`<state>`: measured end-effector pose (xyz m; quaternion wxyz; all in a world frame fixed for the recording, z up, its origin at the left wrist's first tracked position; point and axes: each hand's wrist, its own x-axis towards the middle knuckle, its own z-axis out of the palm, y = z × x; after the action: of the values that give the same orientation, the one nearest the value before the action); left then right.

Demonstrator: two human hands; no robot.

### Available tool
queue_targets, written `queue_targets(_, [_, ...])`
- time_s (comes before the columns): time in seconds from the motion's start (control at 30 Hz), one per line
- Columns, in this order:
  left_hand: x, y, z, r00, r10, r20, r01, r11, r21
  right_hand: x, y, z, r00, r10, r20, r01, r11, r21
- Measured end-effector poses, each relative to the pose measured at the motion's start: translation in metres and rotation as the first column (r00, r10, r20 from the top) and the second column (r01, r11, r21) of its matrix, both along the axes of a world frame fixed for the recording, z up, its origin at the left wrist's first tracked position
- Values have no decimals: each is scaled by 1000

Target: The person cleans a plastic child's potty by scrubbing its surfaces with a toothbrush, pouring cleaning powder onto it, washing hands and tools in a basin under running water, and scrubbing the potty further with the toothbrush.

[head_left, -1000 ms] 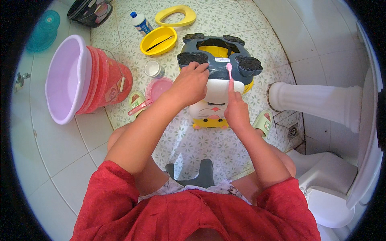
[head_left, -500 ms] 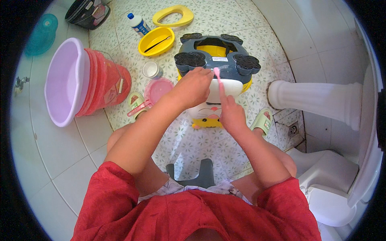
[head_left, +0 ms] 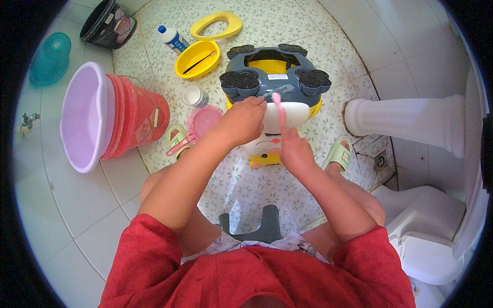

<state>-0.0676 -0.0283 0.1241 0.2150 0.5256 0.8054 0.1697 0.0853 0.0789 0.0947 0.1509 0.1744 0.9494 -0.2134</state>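
A child's potty with a dark grey base, several black scalloped feet and a yellow and white animal face lies tipped over on the floor in front of me. My right hand is closed round the handle of a pink toothbrush. The brush head points away from me, over the border between the potty's dark base and its white panel. My left hand grips the potty at the left side of that panel, its fingers bent over the edge and partly hidden. Pale streaks mark the dark base beside the brush.
Left stand a red bucket, a lilac basin, a pink dipper and a white cup. Behind are a yellow bowl holding a dark brush, a bottle and a yellow ring seat. A white pedestal stands right.
My left hand has slid slightly toward me, off the dark base and onto the white panel's side. The toothbrush has shifted a little nearer to me. The whole view has moved slightly.
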Motion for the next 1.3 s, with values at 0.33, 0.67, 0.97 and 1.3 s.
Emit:
queue_targets(0.33, [-3,0,1,1000,-22,-11,21,1000,-15,4,-1,-10,1000,-28,12,29,998,-62])
queue_targets(0.67, [-7,3,23,998,59,6,-59,998,-6,6,-9,-6,1000,14,10,-14,998,-64])
queue_targets(0.97, [-12,1,22,984,174,-33,-170,980,101,-4,-9,35,974,-141,178,155,985,-71])
queue_targets(1.3, [-11,3,28,987,162,6,-162,986,26,-1,1,26,965,-196,175,197,980,13])
